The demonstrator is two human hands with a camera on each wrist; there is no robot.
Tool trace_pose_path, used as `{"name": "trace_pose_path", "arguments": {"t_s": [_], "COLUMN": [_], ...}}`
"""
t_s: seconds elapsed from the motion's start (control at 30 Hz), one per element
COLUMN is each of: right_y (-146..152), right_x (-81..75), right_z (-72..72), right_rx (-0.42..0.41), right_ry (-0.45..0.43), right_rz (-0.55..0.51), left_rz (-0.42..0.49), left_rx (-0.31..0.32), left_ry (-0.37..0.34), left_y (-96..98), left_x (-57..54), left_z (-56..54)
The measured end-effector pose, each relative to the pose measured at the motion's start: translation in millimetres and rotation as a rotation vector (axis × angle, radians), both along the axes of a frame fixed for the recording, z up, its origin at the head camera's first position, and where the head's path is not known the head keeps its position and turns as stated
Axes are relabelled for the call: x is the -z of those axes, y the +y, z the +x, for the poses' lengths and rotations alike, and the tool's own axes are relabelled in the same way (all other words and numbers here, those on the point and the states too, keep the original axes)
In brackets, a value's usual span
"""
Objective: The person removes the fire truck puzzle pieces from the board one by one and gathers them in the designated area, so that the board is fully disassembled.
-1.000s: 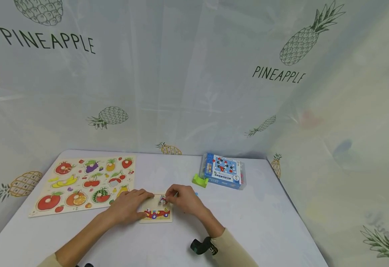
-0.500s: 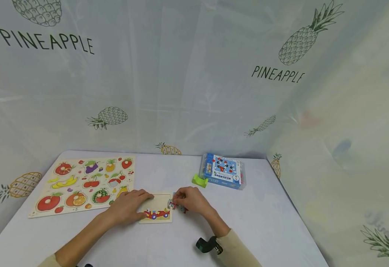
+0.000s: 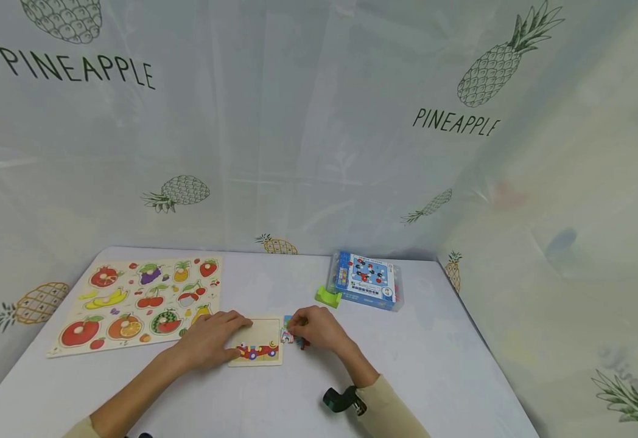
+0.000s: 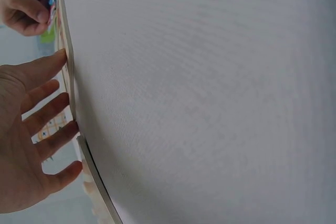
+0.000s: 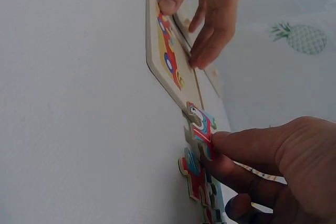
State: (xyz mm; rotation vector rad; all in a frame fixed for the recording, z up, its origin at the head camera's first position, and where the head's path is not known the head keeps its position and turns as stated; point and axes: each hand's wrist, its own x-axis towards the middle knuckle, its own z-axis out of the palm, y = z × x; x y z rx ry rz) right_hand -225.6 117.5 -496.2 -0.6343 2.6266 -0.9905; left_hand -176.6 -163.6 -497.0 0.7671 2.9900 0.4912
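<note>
A small wooden puzzle board lies on the table, with red vehicle pieces filling its lower strip. My left hand rests on the board's left side, thumb at the lower corner and fingers spread along the upper part. Just off the board's right edge, my right hand pinches a red, white and blue puzzle piece between thumb and fingers. In the right wrist view that piece is tilted at the board's corner. More loose pieces lie under and beside the right hand, partly hidden by it.
A large fruit picture board lies at the left, close by the left hand. Toward the back right are a blue boxed set and a green plastic piece. Pineapple-print curtain surrounds the white table.
My right hand has carried the puzzle piece rightward, from over the board's upper right to just beyond its right edge. The left hand has stayed in place.
</note>
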Motion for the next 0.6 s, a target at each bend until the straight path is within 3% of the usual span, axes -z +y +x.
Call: {"name": "trace_pose_path", "arguments": {"t_s": [0.6], "right_y": [0.2], "right_x": [0.8], "right_z": [1.0], "right_rx": [0.002], "right_ry": [0.031], "right_rz": [0.047], "left_rz": [-0.003], "left_rx": [0.000], "left_ry": [0.012], "left_y": [0.7], "left_x": [-0.9], "left_z": [2.2]}}
